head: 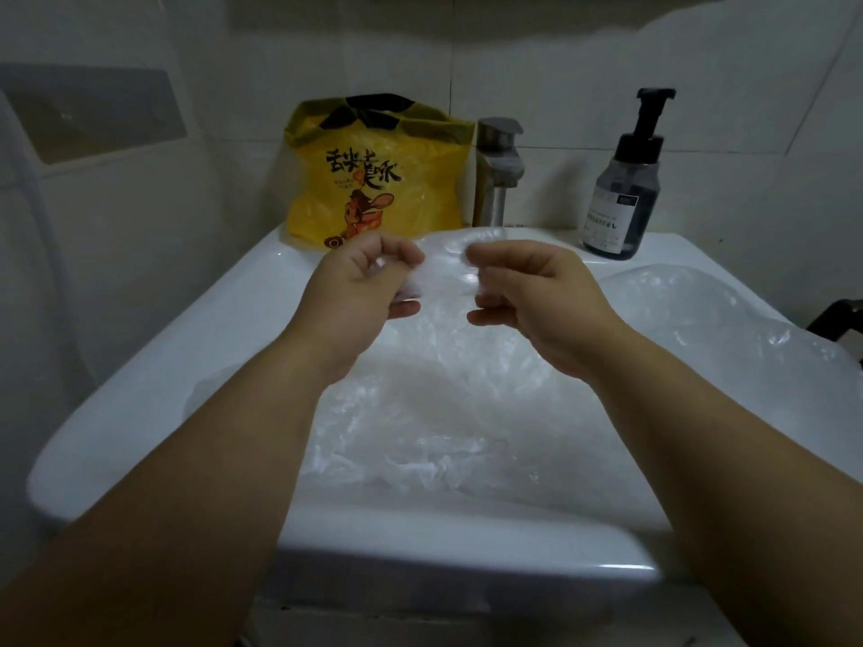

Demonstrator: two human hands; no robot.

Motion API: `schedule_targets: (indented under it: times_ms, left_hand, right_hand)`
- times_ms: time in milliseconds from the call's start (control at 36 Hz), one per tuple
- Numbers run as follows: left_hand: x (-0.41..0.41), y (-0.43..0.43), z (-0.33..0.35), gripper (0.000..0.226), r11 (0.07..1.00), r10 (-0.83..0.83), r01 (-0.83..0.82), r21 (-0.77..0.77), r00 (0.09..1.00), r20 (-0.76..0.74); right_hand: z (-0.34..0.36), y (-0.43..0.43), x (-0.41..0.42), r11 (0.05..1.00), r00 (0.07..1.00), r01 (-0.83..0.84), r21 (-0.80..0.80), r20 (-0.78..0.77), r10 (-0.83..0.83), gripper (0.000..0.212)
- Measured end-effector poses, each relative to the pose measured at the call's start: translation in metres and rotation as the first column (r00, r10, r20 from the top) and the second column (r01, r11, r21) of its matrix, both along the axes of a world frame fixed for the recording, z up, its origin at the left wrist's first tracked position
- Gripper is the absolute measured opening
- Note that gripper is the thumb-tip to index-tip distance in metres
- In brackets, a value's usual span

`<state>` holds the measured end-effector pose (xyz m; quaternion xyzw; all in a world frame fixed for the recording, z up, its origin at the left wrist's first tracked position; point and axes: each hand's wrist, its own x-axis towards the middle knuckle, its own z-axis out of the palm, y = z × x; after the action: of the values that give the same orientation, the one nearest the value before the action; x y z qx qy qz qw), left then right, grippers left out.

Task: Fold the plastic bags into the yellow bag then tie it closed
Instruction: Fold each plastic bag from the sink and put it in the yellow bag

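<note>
white-tiled bathroom wall, dim light. the white sink (140, 366) fills the lower view. the yellow bag (373, 179) stands upright on the sink's back ledge at 11 o'clock, with a dark handle band at its top. it is just beside the faucet (499, 170) at 12. how wide its mouth stands open cannot be told. the pump bottle (621, 193) is at 1 o'clock. clear plastic bags (443, 413) lie crumpled in the basin and spill over the rim toward 3 o'clock.

step in hand (judged): starting the fold on one clear bag (448, 268), whose upper edge is raised above the basin between the two hands.

method notes:
- hold the edge taut between the two pinches so the film flattens.
- push air out toward the open end before creasing.
- bring the corners together squarely, then fold down to a narrow strip that will pass the yellow bag's mouth.
- the film is thin, slippery and nearly invisible against the white sink, so find its edges by feel.
- risk: neighbouring bags cling and lift with it.
- leave the yellow bag's handles free for tying.

pose:
- left hand (359, 287): fingers curled, thumb and fingertips pinching the film's 9 o'clock end.
- right hand (532, 296): same pinch, at the 3 o'clock end.
- the hands are near each other but apart, wrists roughly level.
- the forearms reach in from 7 and 5 o'clock.
</note>
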<state>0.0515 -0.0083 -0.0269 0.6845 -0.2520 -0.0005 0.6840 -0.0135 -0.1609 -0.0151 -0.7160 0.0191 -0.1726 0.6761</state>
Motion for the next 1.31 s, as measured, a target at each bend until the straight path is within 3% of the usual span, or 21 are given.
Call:
schedule_targets:
  times_ms: [56, 222, 306, 417, 556, 639, 750, 861, 1083, 1111, 1194, 1250, 1306]
  left_hand:
    - [0.000, 0.000, 0.001, 0.025, 1.000, 0.017, -0.017, 0.014, 1.000, 0.019]
    - [0.001, 0.005, -0.001, 0.023, 0.986, 0.097, -0.116, 0.116, 0.983, 0.155]
    - [0.001, 0.007, -0.002, 0.025, 0.971, 0.111, -0.154, 0.183, 0.968, 0.225]
    - [0.001, 0.007, -0.004, 0.024, 0.948, 0.133, -0.215, 0.234, 0.937, 0.324]
    - [0.002, 0.008, -0.003, 0.017, 0.930, 0.133, -0.258, 0.263, 0.901, 0.413]
    - [0.003, 0.009, 0.000, 0.015, 0.970, 0.053, -0.111, 0.217, 0.965, 0.256]
    - [0.003, 0.009, 0.004, 0.015, 0.997, -0.062, 0.062, 0.047, 0.998, 0.001]
    - [0.007, 0.011, 0.008, 0.013, 0.985, -0.118, 0.106, -0.138, 0.990, -0.081]
    - [0.002, 0.004, 0.011, 0.005, 0.942, -0.174, 0.106, -0.317, 0.965, -0.197]
    - [0.002, 0.003, 0.011, 0.019, 0.934, -0.215, 0.139, -0.328, 0.954, -0.209]
    - [-0.005, -0.002, 0.004, 0.050, 0.953, -0.293, 0.264, -0.147, 0.926, -0.238]
    - [-0.014, -0.009, -0.003, 0.047, 0.943, -0.308, 0.328, 0.054, 0.924, -0.227]
    - [-0.018, -0.014, -0.004, 0.037, 0.945, -0.286, 0.316, 0.086, 0.924, -0.252]
  right_hand:
    - [-0.001, -0.001, 0.001, 1.000, 1.000, 0.007, 0.010, -0.007, -0.007, 0.022]
    - [-0.002, -0.004, 0.001, 0.994, 0.999, 0.032, -0.102, 0.015, -0.031, 0.057]
    - [-0.003, -0.006, 0.000, 0.967, 0.997, 0.075, -0.245, 0.025, -0.071, 0.058]
    - [-0.007, -0.008, 0.000, 0.876, 0.991, 0.136, -0.462, 0.061, -0.121, 0.046]
    - [-0.006, -0.008, -0.001, 0.758, 0.983, 0.185, -0.626, 0.110, -0.149, 0.015]
    - [-0.003, -0.009, -0.002, 0.701, 0.985, 0.172, -0.692, 0.111, -0.132, 0.004]
    - [0.000, -0.010, -0.005, 0.802, 0.998, 0.048, -0.595, -0.002, -0.061, 0.008]
    - [0.002, -0.010, -0.005, 0.927, 1.000, -0.016, -0.375, 0.009, 0.021, 0.009]
    - [0.003, 0.001, -0.008, 0.967, 0.990, -0.127, -0.223, -0.083, 0.111, 0.015]
    - [0.001, 0.004, -0.006, 0.970, 0.991, -0.120, -0.210, -0.087, 0.103, 0.015]
    - [-0.004, 0.016, -0.003, 0.977, 0.988, -0.134, -0.166, -0.096, 0.120, 0.019]
    - [-0.008, 0.022, -0.002, 0.970, 0.982, -0.177, -0.164, -0.096, 0.163, 0.022]
    - [-0.010, 0.024, -0.002, 0.961, 0.981, -0.188, -0.204, -0.096, 0.171, 0.024]
